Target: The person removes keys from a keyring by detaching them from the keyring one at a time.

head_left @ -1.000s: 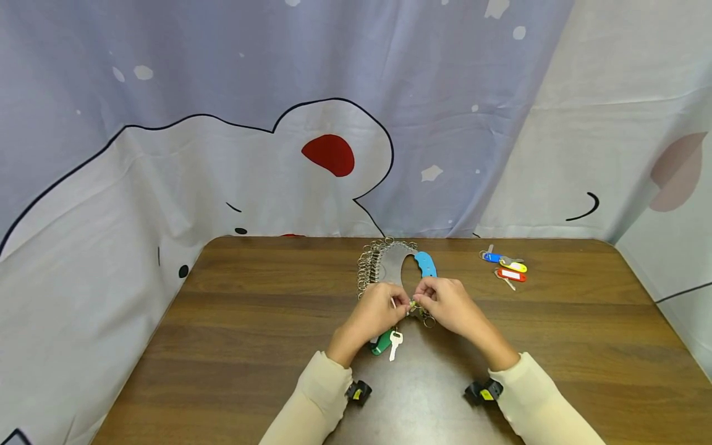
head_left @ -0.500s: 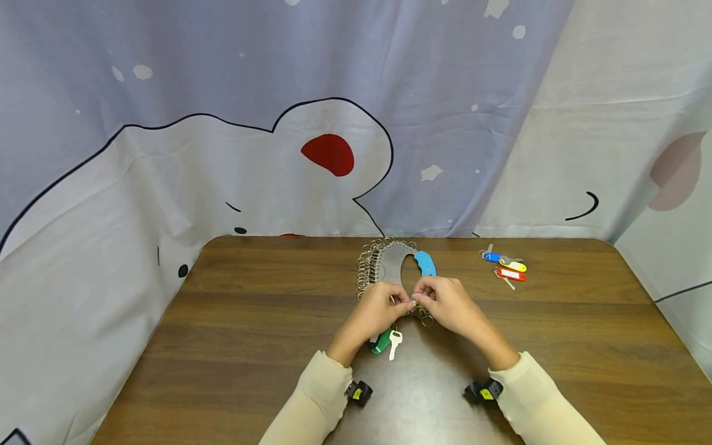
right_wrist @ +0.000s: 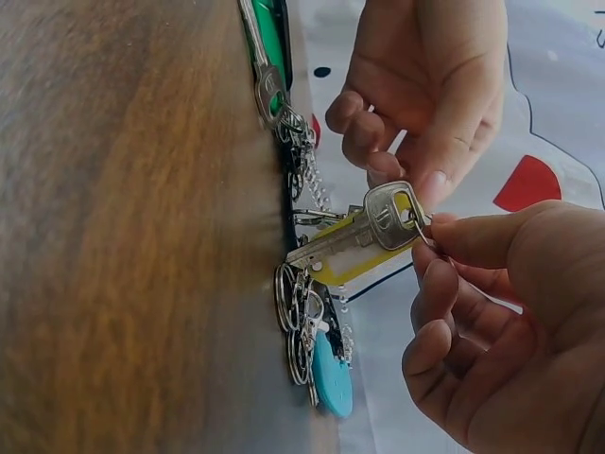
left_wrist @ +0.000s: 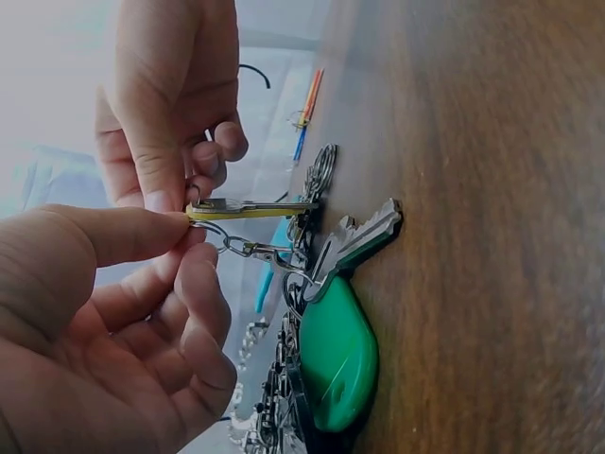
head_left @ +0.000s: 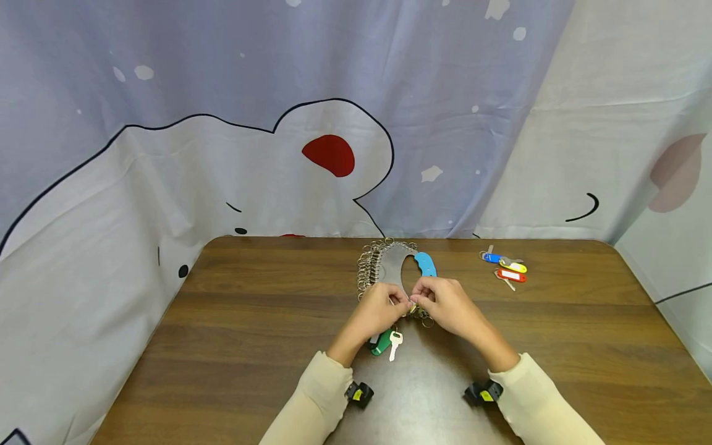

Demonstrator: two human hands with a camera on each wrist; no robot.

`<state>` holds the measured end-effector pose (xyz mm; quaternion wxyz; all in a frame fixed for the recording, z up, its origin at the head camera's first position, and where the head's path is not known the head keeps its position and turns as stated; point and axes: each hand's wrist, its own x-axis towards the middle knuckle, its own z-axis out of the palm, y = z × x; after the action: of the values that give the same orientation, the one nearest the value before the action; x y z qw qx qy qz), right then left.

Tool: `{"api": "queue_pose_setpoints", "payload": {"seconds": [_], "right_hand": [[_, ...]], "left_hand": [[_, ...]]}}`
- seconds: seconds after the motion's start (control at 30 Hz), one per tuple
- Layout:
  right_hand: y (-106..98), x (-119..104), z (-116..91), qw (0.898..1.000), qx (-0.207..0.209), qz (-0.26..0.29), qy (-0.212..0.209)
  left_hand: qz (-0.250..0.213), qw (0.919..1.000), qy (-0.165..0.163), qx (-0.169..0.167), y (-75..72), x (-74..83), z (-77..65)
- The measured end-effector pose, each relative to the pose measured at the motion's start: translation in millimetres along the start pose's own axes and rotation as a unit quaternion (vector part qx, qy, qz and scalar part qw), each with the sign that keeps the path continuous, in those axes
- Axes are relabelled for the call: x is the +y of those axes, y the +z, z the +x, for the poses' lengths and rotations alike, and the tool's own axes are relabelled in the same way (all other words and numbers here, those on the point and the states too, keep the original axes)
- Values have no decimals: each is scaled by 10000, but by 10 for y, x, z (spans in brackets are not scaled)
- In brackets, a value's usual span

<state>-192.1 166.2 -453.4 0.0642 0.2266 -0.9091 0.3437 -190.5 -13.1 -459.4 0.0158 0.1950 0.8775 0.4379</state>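
Note:
Thumb and forefinger of my left hand (head_left: 381,308) pinch a small metal ring (left_wrist: 210,227) joined to a clasp (left_wrist: 269,253). My right hand (head_left: 446,301), fingertips nearly touching the left, pinches the key ring (right_wrist: 423,227) of a silver key (right_wrist: 389,218) with a yellow tag (right_wrist: 345,270). Below lies a curved metal plate (head_left: 395,259), edged with rings and clasps and bearing a blue handle (head_left: 426,264). A green tag (head_left: 382,342) with a silver key (head_left: 395,345) lies at its near end. Fingertips hide how the two rings meet.
Keys with a blue tag (head_left: 492,257), a yellow tag (head_left: 514,266) and a red tag (head_left: 512,275) lie at the back right of the wooden table (head_left: 250,327). A printed curtain (head_left: 222,161) hangs behind the table's back edge.
Both hands stay in nearly the same place, with small fingertip shifts. The yellow tag, mostly covered half a second ago, shows again below the fingertips.

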Motion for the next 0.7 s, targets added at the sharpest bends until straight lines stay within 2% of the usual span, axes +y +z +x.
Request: {"api": "queue_pose_setpoints", "payload": {"seconds": [0.17,0.4,0.57,0.7], "right_hand": [[10,8,2,10000,72,-3,-5],[11,12,6,9999,119,-31,55],[15,5,4,10000,88,-14,-35],[17,1,1,9999,86,4,-75]], "left_hand": [[-166,9999,-22,17,-6,0,-2],[-111,9999,45,-43,-20,-6,-10],[-185,9995,-255,-63,-13,11,-15],[-518,9978,-395,-151,-2,8,-8]]}}
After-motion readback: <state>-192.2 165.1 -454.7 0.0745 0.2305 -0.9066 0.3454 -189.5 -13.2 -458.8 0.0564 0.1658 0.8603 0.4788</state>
